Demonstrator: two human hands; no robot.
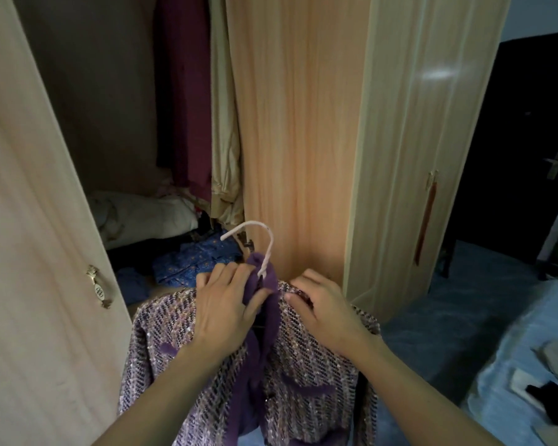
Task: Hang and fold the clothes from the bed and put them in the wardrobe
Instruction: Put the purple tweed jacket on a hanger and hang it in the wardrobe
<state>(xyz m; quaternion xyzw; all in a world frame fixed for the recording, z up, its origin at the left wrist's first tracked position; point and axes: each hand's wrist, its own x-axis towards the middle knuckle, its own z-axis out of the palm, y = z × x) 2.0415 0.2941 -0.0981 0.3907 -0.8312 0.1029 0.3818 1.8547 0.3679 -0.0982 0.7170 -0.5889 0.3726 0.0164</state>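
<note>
In the near middle, in front of the open wardrobe [297,123], a purple tweed jacket [306,368] hung on a white hanger [255,222]. The hook rose above the collar and curved to the left. The jacket's front faced the person, with a plain purple trim running down its middle. The left hand [223,304] gripped the purple collar just below the hook, thumb on the near side and fingers curled over the far side. The right hand [322,304] pinched the tweed at the right shoulder, close beside the collar, with its fingers bent over the cloth. Both forearms reached in from the near edge.

Just beyond the jacket, on the wardrobe floor, lay a blue cloth [190,262], and farther left a pale bundle [142,217]. Above them hung a maroon garment [184,107] and, touching it on the right, a beige garment [224,140]. The left door [29,252] stood open, with a brass handle [99,286] on it. The right door [416,156] stood closed. At the far right was a dark room door [529,140]. At the near right stood the bed [529,333] under a blue sheet, with a few clothes [545,391] lying on it, well apart from the jacket. Blue carpet [448,317] lay between bed and wardrobe.
</note>
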